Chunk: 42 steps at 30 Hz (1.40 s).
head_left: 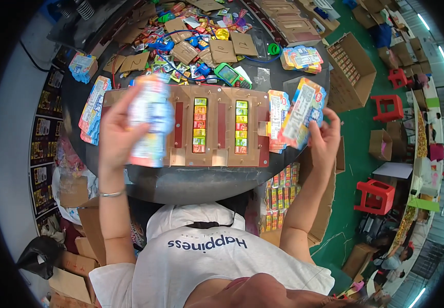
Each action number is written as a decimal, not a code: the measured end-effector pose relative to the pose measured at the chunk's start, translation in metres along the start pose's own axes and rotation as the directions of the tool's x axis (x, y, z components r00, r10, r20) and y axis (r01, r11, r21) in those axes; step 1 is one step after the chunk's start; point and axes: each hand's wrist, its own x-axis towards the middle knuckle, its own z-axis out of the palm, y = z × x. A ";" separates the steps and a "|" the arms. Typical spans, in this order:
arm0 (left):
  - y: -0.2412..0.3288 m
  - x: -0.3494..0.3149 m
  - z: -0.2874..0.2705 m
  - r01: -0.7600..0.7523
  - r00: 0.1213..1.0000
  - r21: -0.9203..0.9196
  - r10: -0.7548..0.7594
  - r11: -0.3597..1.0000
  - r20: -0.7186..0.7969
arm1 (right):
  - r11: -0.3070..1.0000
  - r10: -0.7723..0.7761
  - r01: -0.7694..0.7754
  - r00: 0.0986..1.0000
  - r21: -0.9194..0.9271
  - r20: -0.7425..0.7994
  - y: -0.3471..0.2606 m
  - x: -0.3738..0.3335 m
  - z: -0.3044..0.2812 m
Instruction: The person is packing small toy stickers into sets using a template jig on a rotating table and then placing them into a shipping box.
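Left hand [118, 131] over tray [221, 123], fingers gripping blurred card [152, 120] | right hand [326, 139] beside tray, fingers pinching tilted card [302, 113]

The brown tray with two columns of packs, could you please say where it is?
In the head view, the tray sits mid-picture on the black table, by its near edge, with the left hand over the tray's left end.

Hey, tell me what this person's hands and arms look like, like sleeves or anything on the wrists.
The left hand and right hand wear no gloves. A thin, silver-coloured bangle circles the left wrist; none shows on the right. Short white sleeves leave both forearms uncovered.
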 end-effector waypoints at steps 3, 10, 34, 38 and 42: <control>-0.042 -0.001 0.047 0.132 0.989 0.406 -0.147 0.904 0.005 | 0.983 0.182 -0.177 0.928 -0.045 0.324 -0.036 -0.020 0.045; -0.034 0.007 0.089 -0.012 0.979 0.980 -0.199 0.199 0.052 | 0.890 0.252 -0.069 0.898 -0.450 0.361 -0.007 -0.025 0.080; -0.060 0.025 -0.283 0.442 0.886 0.729 -0.128 0.522 -0.445 | 0.601 0.022 0.076 0.994 -0.796 0.111 0.055 0.012 0.022; -0.013 0.020 -0.183 0.314 0.913 0.895 0.359 -0.316 -0.194 | 0.423 -0.107 0.107 0.992 -0.900 0.068 0.040 -0.003 0.039; 0.026 0.039 -0.189 0.355 0.935 0.934 0.003 -0.044 -0.355 | 0.457 -0.171 0.214 0.974 -0.863 0.151 0.034 0.001 0.022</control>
